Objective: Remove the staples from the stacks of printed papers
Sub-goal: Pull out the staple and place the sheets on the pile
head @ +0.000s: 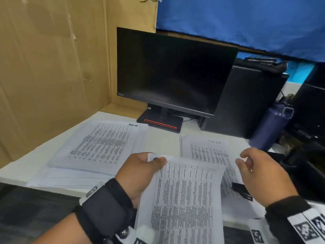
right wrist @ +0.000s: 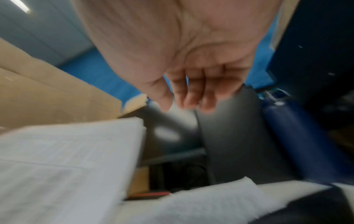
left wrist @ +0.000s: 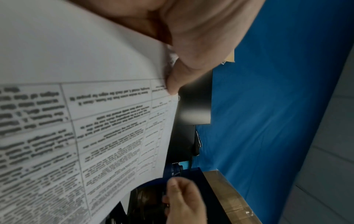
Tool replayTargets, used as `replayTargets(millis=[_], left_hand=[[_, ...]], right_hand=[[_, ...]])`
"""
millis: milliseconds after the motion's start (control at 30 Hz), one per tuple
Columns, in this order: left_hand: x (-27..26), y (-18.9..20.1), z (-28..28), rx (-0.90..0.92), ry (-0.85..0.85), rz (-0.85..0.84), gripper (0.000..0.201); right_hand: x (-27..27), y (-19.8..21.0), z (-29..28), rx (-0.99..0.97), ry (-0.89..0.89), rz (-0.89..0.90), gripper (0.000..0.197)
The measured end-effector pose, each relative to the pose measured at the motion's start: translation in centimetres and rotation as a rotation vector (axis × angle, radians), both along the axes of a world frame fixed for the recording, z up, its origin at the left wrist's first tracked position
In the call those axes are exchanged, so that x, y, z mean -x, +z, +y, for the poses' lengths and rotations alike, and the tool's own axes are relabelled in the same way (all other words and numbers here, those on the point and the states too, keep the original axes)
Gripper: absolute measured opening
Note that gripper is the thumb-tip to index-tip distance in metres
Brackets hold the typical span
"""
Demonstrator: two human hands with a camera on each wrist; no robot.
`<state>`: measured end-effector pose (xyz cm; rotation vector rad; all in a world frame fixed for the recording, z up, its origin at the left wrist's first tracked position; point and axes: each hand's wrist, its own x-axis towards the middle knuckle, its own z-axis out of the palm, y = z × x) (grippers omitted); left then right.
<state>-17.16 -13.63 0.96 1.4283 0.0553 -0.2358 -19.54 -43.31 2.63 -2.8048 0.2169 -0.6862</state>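
The left hand (head: 140, 175) pinches the top left corner of a printed sheet (head: 182, 199), thumb on the printed face and fingers behind it, holding the paper lifted and tilted above the near edge of the desk (head: 158, 138). The right hand (head: 262, 175) hangs just right of that sheet, clear of it, fingers loosely curled with nothing visibly between them; the right wrist view is blurred and shows the same loose curl.

Under the right hand, toward the near right corner of the desk, lies a second stack of printed papers (head: 207, 148) with a handwritten heading at its top, and a small black tool (head: 241, 191) rests on it near its lower right part. Whether this is a staple remover cannot be told. At the left side of the desk a thicker stack (head: 98, 145) lies flat. No staple can be made out.

At the desk's far edge stands a dark monitor (head: 175, 73); a dark blue bottle (head: 270, 125) stands at the right edge.
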Motion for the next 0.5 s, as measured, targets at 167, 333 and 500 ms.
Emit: replayTargets(millis=[167, 333, 500], left_hand=[[1.0, 0.5, -1.1, 0.029, -0.073, -0.036, 0.014], [1.8, 0.6, -1.8, 0.058, -0.124, -0.092, 0.013], [1.9, 0.5, -1.8, 0.062, -0.133, -0.153, 0.012]], right_hand=[[4.2, -0.7, 8.5, 0.061, 0.442, -0.175, 0.006], [3.1, -2.0, 10.0, -0.136, 0.473, -0.176, 0.017], [3.1, -1.5, 10.7, -0.053, 0.493, -0.27, 0.012]])
